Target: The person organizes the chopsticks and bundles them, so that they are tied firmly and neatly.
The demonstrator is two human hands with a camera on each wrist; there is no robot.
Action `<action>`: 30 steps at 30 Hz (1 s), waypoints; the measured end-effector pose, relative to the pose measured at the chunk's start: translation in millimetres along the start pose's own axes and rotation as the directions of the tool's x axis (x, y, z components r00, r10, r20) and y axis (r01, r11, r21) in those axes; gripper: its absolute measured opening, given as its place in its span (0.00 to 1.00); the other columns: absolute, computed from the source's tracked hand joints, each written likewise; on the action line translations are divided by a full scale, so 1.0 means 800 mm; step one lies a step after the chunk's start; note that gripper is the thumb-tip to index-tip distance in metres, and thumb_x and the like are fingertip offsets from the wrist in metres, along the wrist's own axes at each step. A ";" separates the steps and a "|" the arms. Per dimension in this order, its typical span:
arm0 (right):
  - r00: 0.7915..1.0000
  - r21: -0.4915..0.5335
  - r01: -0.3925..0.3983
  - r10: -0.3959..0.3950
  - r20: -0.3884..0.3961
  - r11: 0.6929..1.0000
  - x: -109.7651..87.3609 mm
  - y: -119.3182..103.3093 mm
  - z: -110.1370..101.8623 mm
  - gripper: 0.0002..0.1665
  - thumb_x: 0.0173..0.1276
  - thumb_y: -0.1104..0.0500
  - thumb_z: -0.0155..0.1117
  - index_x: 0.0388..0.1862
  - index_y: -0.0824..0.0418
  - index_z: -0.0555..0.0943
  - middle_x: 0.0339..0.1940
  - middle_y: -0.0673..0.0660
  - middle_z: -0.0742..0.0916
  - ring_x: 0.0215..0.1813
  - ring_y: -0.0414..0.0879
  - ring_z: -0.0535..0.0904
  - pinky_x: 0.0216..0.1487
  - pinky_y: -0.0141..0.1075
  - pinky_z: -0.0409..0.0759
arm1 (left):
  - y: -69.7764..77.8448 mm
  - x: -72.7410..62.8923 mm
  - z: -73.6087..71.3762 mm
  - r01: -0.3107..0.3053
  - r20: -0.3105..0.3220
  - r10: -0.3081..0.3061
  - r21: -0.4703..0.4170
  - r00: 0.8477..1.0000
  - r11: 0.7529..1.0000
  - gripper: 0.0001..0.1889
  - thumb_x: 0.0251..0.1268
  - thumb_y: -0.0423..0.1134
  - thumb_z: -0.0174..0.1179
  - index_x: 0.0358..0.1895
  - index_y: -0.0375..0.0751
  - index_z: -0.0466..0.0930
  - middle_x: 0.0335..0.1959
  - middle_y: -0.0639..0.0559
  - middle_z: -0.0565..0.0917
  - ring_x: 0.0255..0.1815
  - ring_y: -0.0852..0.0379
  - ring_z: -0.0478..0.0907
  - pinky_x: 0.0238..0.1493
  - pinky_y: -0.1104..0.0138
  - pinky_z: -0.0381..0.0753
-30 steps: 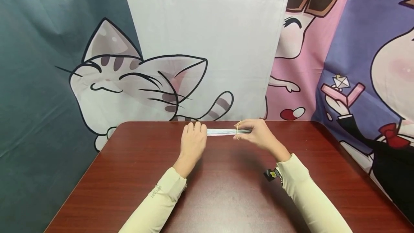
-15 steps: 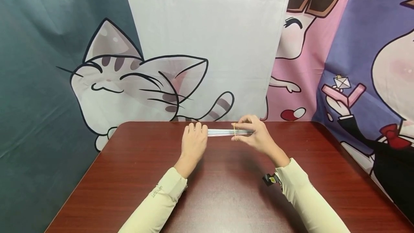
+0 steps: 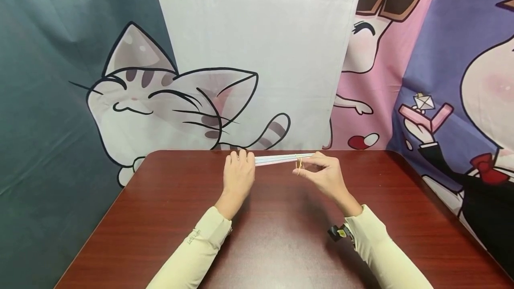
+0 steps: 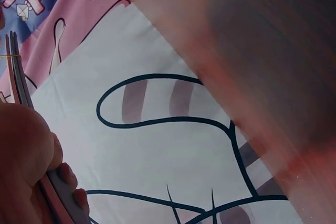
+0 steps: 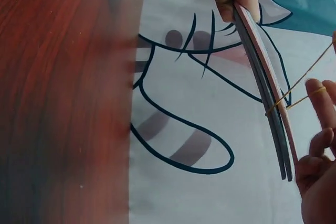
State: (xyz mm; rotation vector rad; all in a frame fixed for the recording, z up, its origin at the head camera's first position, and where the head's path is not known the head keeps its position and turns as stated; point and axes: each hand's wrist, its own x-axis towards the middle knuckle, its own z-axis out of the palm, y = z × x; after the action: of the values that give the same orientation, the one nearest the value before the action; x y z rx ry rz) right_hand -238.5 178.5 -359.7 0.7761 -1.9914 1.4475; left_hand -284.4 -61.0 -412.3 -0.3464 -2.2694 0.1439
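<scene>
My left hand [image 3: 239, 173] grips one end of a bundle of long thin sticks [image 3: 277, 159], held a little above the table. In the right wrist view the sticks [image 5: 257, 64] look grey and pink, with their far ends slightly spread. A thin yellow rubber band [image 3: 299, 164] loops round the bundle toward its free end. My right hand [image 3: 327, 173] holds the band below the sticks, thumb and forefinger apart. The right wrist view shows the band [image 5: 304, 74] stretched from the bundle to the fingers of my right hand [image 5: 320, 166]. The gripped ends are hidden.
A dark red-brown wooden table [image 3: 257, 235] lies beneath both forearms. Its far edge runs just behind the hands. Behind it hangs a cloth backdrop [image 3: 257, 35] printed with a cartoon cat and figures.
My right hand has dropped below the sticks, pulling the rubber band down with it. The bundle's right end has tilted up. My left hand keeps its grip, almost unmoved.
</scene>
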 end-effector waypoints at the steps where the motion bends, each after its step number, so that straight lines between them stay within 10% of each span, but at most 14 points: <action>1: 0.999 0.005 -0.042 0.042 0.003 0.999 -0.001 -0.002 -0.001 0.17 0.44 0.76 0.78 0.36 0.77 0.86 0.23 0.66 0.84 0.23 0.44 0.74 0.25 0.24 0.71 | 0.000 0.000 -0.001 0.006 0.004 -0.006 0.002 1.000 1.000 0.04 0.65 0.34 0.56 0.32 0.40 0.72 0.31 0.44 0.74 0.34 0.45 0.71 0.38 0.57 0.70; 13: 0.927 -0.078 -0.367 0.357 -0.119 0.927 -0.010 -0.014 -0.001 0.28 0.54 0.66 0.77 0.54 0.73 0.82 0.20 0.59 0.84 0.22 0.33 0.71 0.21 0.26 0.65 | -0.002 -0.001 -0.003 0.038 -0.038 -0.038 0.002 0.999 0.999 0.05 0.62 0.35 0.57 0.31 0.40 0.72 0.31 0.44 0.74 0.33 0.44 0.72 0.37 0.57 0.69; 25: 0.875 -0.040 -0.463 0.450 -0.179 0.885 -0.014 0.020 0.000 0.44 0.53 0.53 0.80 0.65 0.71 0.74 0.25 0.54 0.88 0.37 0.34 0.83 0.39 0.23 0.76 | -0.001 -0.002 -0.006 0.058 -0.042 -0.058 -0.016 0.997 0.998 0.06 0.57 0.35 0.61 0.31 0.40 0.72 0.30 0.44 0.74 0.33 0.44 0.72 0.38 0.56 0.70; 30: 0.854 0.006 -0.498 0.492 -0.168 0.867 -0.013 0.028 -0.004 0.34 0.56 0.54 0.79 0.57 0.71 0.79 0.22 0.51 0.86 0.31 0.34 0.78 0.33 0.26 0.72 | -0.001 -0.003 -0.007 0.057 -0.044 -0.058 -0.026 0.997 0.998 0.06 0.56 0.34 0.61 0.31 0.40 0.72 0.30 0.44 0.73 0.34 0.44 0.72 0.39 0.56 0.70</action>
State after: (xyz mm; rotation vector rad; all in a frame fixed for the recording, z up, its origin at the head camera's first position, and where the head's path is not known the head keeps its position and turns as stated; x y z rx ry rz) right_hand -247.6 188.5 -381.0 0.1066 -2.1742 1.6816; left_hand -279.0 -62.5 -409.9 -0.2939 -2.2364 0.0772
